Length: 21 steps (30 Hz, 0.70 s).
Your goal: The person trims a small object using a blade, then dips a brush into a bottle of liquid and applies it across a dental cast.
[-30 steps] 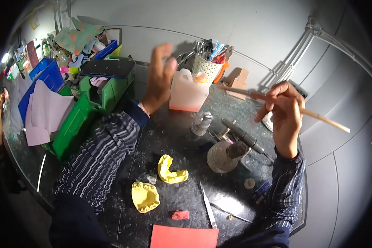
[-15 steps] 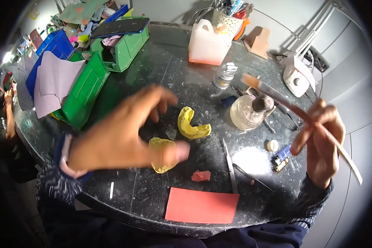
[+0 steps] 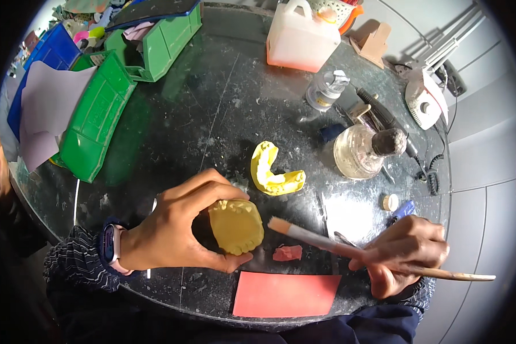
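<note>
My left hand point(image 3: 180, 223) grips a yellow dental cast point(image 3: 234, 225) round its edge, tooth shapes showing on its rim. My right hand point(image 3: 406, 257) is closed on a long brush point(image 3: 308, 237), its flat tip just right of that cast. A horseshoe-shaped yellow cast point(image 3: 275, 179) lies above them on the dark worktop point(image 3: 183, 132). A crumpled pink piece point(image 3: 286, 253) and a flat pink sheet point(image 3: 286, 295) lie between and below my hands. A slim metal tool point(image 3: 322, 212) and a small round cap point(image 3: 390, 203) lie to the right.
Green bins point(image 3: 97, 117) with paper sheets stand left, a translucent jug point(image 3: 301, 43) at the back. A small jar point(image 3: 327, 90), glass burner point(image 3: 358, 152), corded handpiece point(image 3: 387, 120) and white control box point(image 3: 427, 106) stand right. Part of another person point(image 3: 4, 166) shows at the far left.
My left hand has come down from near the jug and taken hold of the cast. My right hand has lowered the brush toward it. The view has shifted too.
</note>
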Tool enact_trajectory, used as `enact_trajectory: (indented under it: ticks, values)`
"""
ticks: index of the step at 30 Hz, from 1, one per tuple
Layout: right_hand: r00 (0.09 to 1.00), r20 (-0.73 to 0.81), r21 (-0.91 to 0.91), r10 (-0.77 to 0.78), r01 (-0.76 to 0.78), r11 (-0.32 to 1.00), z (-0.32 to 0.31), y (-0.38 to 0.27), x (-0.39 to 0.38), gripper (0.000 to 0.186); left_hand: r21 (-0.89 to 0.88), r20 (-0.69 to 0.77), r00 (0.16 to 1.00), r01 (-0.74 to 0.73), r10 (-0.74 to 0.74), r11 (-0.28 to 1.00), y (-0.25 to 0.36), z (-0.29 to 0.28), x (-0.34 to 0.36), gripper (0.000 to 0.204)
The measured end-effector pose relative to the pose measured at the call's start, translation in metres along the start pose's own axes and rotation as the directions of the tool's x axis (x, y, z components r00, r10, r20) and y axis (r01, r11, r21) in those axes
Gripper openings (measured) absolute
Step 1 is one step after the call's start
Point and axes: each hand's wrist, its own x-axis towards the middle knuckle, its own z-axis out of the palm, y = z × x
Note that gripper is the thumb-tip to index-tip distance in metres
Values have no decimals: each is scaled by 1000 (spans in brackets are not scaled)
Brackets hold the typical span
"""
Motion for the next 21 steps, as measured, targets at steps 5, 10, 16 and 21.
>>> enact_trajectory:
  ticks: [5,10,16,21]
  values:
    - [999,21,-10,33,-32,999,-1,-8,4,21,-56,2,1000,-9,9,998,2,1,1,59]
    - [999,21,82,-33,31,996,-20,6,-5,28,-146,-56,991,-129,122,981,-8,4,-5,70]
    - [1000,-16,-70,18,-19,997,-22,-2,-2,12,-162,-59,979,-201,194,966,-9,3,-1,65]
    - [996,-89,-84,24,-31,996,-8,13,-5,12,-47,-12,986,-165,165,985,-3,-7,-6,71]
